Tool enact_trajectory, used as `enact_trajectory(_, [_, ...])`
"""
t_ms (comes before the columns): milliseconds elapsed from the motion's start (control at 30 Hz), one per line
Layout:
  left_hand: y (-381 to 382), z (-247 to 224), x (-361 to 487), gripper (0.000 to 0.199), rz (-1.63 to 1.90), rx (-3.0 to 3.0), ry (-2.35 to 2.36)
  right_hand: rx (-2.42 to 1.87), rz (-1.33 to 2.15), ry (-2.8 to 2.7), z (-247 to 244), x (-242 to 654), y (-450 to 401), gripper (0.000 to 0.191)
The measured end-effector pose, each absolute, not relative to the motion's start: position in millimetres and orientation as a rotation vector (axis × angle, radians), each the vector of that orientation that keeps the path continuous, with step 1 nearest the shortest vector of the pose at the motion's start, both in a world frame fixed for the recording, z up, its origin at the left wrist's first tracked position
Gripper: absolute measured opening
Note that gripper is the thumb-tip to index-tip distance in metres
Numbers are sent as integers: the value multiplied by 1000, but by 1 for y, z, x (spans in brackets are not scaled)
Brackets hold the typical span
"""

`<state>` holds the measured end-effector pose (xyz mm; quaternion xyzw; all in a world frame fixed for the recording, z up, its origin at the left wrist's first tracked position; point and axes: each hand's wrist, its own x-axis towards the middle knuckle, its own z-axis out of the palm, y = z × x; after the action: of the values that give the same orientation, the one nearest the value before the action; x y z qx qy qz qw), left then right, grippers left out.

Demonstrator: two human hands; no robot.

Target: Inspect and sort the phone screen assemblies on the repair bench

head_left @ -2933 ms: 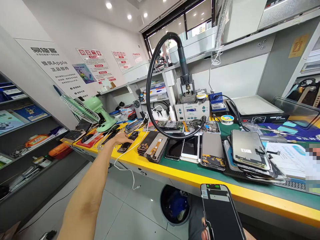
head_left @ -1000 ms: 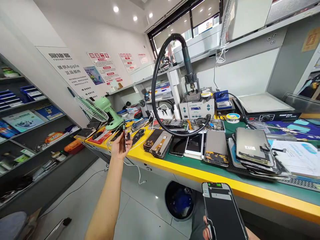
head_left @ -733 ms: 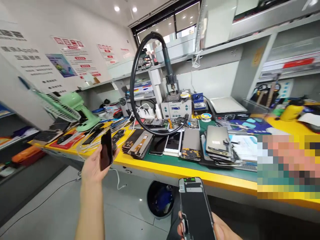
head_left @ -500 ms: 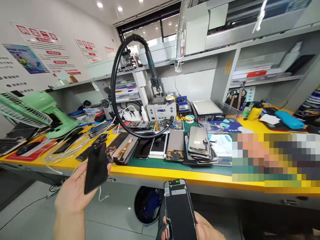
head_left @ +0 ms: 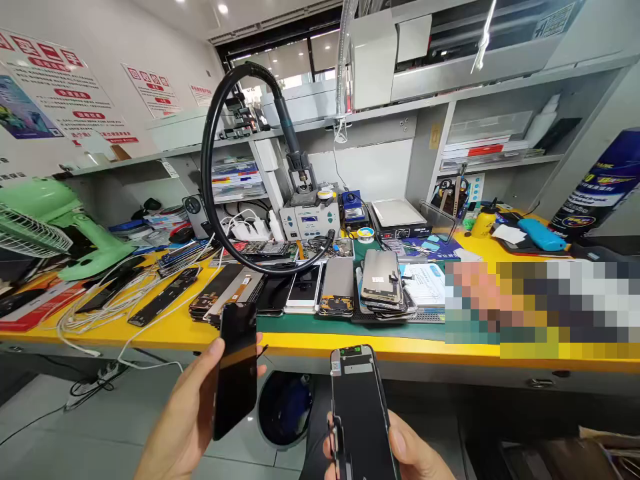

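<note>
My left hand (head_left: pixel 187 407) is closed on the edges of a dark phone screen (head_left: pixel 237 373), glossy side facing me and tilted upright. A thin dark cable end shows just past its right edge. Lower and to the right, my right hand (head_left: pixel 417 447) grips a second phone screen (head_left: pixel 357 407) with its black back side up. That one has a green strip and pale labels at its top end, and a flex cable along its left side. The two screens are apart, both in front of the bench edge. Some fingers are hidden behind each screen.
Stacks of phone screens (head_left: pixel 380 277) line the green mat on the yellow bench (head_left: pixel 295 343). Behind them stands a hot-air station (head_left: pixel 311 220) with a looping black hose (head_left: pixel 207 160). White cables and a green fan (head_left: pixel 95 243) lie left. A dark bin (head_left: pixel 285 413) stands below. A blurred patch covers the right.
My left hand has brought its phone screen rightward and lower, closer to the other one. My right hand keeps its grip almost in place. The view has turned slightly right.
</note>
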<state>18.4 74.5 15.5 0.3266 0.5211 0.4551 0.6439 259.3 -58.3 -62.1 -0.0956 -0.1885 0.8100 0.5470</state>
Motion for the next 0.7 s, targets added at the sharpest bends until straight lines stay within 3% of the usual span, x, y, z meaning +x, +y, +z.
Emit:
enact_trajectory(133, [65,19,26,71,1097,1194,1329,-203,1922,-445,-67,260,-58,51])
enact_trajectory(433, [40,13,66,78,1445,2337,1873,-159,1964,-379,-69,258,-59,47])
enact_trajectory(700, [33,16,73,77,1380,2507,1769,-183,2002,-378,-65,256,-60,47])
